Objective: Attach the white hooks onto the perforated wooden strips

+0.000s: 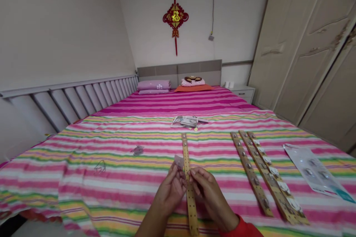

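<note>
A long tan perforated strip (187, 163) lies lengthwise on the striped bedsheet (116, 155) in front of me. My left hand (171, 190) is closed, pinching a small clear packet (179, 162) against the strip's left side. Fingers of my right hand (210, 192) are closed on the strip's right edge at about its middle. A red sleeve (241, 227) covers my right wrist.
Three more strips studded with silver buttons (263, 172) lie to the right, beside a clear plastic bag (317, 174). A pile of small packets (187, 121) sits further up the bed, tiny clear pieces (137, 150) lie left. Pillows (154, 85), wardrobe (306, 52) and nightstand (242, 90) stand beyond.
</note>
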{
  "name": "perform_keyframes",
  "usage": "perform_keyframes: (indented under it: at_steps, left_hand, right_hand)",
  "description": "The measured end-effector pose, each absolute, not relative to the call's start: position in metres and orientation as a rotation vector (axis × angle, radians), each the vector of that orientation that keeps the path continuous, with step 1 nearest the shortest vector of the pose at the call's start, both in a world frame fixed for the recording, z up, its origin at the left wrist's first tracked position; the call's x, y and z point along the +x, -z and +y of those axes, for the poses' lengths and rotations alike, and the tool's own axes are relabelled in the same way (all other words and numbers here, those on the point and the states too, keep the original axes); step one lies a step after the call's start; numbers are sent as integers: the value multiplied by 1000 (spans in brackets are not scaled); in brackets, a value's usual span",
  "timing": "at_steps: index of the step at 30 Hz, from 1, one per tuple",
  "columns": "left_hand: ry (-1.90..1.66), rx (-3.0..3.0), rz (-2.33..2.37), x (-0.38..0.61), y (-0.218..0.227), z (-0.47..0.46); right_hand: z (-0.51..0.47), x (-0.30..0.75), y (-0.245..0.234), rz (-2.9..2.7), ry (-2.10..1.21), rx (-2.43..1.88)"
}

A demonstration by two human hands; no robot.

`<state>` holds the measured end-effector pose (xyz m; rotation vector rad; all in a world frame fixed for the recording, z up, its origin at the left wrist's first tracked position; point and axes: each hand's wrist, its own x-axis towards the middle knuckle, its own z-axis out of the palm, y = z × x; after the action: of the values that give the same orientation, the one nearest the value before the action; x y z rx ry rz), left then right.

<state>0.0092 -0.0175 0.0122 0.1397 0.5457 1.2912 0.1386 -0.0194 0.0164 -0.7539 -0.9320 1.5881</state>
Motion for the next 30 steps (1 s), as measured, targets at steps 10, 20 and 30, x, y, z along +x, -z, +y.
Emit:
perform_keyframes:
  at_steps: [10,20,30]
  left_hand:
    - [-1463,773,661,3,-2,-19]
    - [-1366,1226,815,-19,1,-6]
    - [-1291,671,1110,-9,-1,-14]
  right_hand:
    - [-31,152,-28,-814,-1900,-691]
    - [-27,157,-26,-862,-1898,-759]
    - [-10,149,-4,-802,-1502,-931]
